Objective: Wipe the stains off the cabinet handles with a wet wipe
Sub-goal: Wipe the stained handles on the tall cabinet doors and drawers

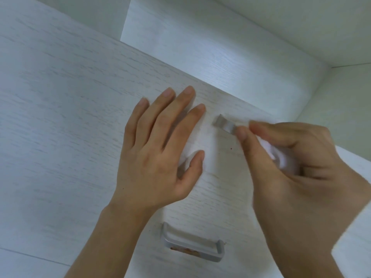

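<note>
My right hand (297,167) pinches a white wet wipe (281,155) around the right part of the upper metal handle (223,123) on the white cabinet door (70,117). Only the handle's left end shows beyond my fingertips. My left hand (160,149) lies flat on the door just left of that handle, fingers straight and spread. A second metal handle (192,243) sits lower on the door, with brown stains along its lower edge.
A small dark speck (231,148) marks the door below the upper handle. Above the door runs an open white shelf recess (220,47), with a white wall (341,93) at the right.
</note>
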Demonstrator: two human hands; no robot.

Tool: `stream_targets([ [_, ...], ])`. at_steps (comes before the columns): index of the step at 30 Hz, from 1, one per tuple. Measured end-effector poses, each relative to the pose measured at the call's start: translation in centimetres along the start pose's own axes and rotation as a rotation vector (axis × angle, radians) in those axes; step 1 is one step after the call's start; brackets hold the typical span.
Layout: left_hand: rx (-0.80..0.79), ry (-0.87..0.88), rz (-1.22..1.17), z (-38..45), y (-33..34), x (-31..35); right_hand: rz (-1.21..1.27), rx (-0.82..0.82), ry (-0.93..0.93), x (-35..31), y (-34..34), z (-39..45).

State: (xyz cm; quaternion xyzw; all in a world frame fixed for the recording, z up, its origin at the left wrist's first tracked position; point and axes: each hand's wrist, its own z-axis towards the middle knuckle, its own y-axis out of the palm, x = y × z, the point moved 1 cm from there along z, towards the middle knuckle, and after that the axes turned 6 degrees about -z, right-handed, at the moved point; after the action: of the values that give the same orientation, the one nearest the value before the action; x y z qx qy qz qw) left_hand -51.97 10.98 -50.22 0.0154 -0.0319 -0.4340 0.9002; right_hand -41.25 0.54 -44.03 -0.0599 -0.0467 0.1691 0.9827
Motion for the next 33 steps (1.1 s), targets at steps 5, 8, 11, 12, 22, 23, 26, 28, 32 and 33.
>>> stream_targets([
  [5,0.011,0.0,-0.012,0.0,0.0,0.0,-0.107,-0.054,-0.068,-1.1,2.2,1.5],
  [8,0.008,-0.001,-0.023,0.1,0.0,0.0,-0.162,-0.098,-0.071,-1.2,3.0,2.0],
  [11,-0.011,0.004,-0.04,0.0,-0.3,-0.1,-0.152,-0.059,-0.07,-1.2,2.4,1.6],
  [12,-0.014,0.007,-0.043,0.0,-0.3,-0.1,-0.146,-0.05,-0.06,-1.2,2.3,1.6],
  [22,-0.019,0.001,-0.028,0.0,-0.3,-0.1,-0.003,-0.013,-0.051,1.1,0.1,0.1],
  [23,-0.016,-0.002,-0.03,0.0,-0.2,0.0,-0.007,-0.011,-0.066,1.5,-0.2,0.0],
  [26,-0.018,-0.018,-0.035,0.0,0.0,0.6,-0.011,-0.004,-0.108,2.7,-0.7,-0.5],
  [28,-0.033,-0.03,-0.041,0.0,0.0,0.9,-0.01,0.01,-0.136,3.4,-1.0,-0.8],
  [32,-0.061,-0.049,-0.059,0.1,-0.2,1.1,-0.01,0.054,-0.188,4.6,-1.5,-1.3],
  [33,-0.066,-0.054,-0.063,0.1,-0.2,1.2,-0.006,0.065,-0.194,4.9,-1.6,-1.4],
])
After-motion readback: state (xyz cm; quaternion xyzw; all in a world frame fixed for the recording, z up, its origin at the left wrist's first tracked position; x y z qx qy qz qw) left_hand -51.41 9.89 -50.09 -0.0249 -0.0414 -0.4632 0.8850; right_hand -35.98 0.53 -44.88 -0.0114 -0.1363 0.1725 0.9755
